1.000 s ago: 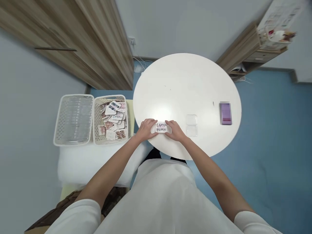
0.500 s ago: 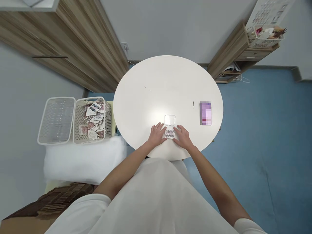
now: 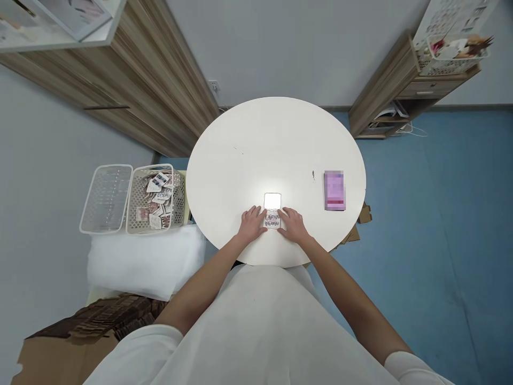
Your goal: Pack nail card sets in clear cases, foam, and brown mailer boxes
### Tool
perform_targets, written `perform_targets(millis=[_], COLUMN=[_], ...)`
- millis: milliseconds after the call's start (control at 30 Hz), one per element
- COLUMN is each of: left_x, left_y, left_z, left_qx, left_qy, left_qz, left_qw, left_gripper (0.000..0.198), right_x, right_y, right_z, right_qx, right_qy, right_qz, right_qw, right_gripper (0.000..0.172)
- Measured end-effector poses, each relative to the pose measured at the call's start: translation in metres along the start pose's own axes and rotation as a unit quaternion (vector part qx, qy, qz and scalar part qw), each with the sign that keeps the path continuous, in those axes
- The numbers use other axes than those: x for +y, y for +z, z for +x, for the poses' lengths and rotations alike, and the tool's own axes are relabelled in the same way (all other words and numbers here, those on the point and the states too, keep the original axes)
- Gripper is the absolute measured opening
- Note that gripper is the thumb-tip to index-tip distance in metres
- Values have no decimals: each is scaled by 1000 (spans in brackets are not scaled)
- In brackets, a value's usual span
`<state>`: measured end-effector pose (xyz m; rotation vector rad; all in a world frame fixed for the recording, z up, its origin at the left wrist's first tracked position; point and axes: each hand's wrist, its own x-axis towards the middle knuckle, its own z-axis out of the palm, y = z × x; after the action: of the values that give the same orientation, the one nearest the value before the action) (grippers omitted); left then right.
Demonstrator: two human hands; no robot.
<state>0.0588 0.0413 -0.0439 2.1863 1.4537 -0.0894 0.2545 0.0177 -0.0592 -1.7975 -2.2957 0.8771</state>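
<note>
A small clear hinged case (image 3: 272,220) lies on the white oval table (image 3: 276,133) near its front edge. Its lid (image 3: 272,201) is folded back and shines with reflected light. Two rows of shiny pinkish-purple pieces, which look like press-on nails, fill the lower half. My left hand (image 3: 251,223) grips the left side of the case, thumb by the lower corner and forefinger by the hinge. On the opposite side, my right hand (image 3: 294,224) holds the case in the same way.
A purple box (image 3: 334,190), blurred by pixels, rests at the table's right. Small dark marks (image 3: 313,175) show beside it. Left of the table stand a white basket (image 3: 150,198) of carded packets and an clear-bottomed white bin (image 3: 106,199). Cardboard (image 3: 60,353) is stacked at lower left.
The camera view has shifted slightly. Both hands keep their places at the sides of the case, and its lid reflects more brightly now.
</note>
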Motion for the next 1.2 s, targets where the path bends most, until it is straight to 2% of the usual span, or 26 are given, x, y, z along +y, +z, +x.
perform_targets(millis=[133,233,333,467,567,700,800,933,1067,1200], left_x=[3,5,7,10,12,14,16,16,13,7], left_y=[0,2,6,13,19,25,23,13,-2,-11], left_z=[-8,-18,-24,-20,-11,-5,-10,-28,-47,-60], left_qx=[9,18,18,38,56,80,89,89,74,56], left_qy=[-39,-91,-150,-245,-274,-277,-262,-232,-199,-167], left_qz=[-59,-159,-310,-456,-494,-497,-511,-540,-573,-585], left_qw=[997,983,939,855,823,818,814,804,791,792], left_gripper=[70,69,67,55,47,39,34,35,32,31], right_x=[0,-1,-3,-4,-4,-7,-14,-27,-45,-66], right_y=[-1,-1,0,3,6,6,1,-9,-18,-21], right_z=[-7,-17,-24,-20,-8,2,-3,-21,-38,-51], right_qx=[2,11,13,10,9,9,18,39,62,70], right_qy=[15,64,140,217,238,241,227,202,176,167], right_qz=[62,159,289,443,468,431,441,473,476,477], right_qw=[998,985,947,870,851,869,868,857,859,860], right_gripper=[69,67,65,62,60,55,51,48,42,39])
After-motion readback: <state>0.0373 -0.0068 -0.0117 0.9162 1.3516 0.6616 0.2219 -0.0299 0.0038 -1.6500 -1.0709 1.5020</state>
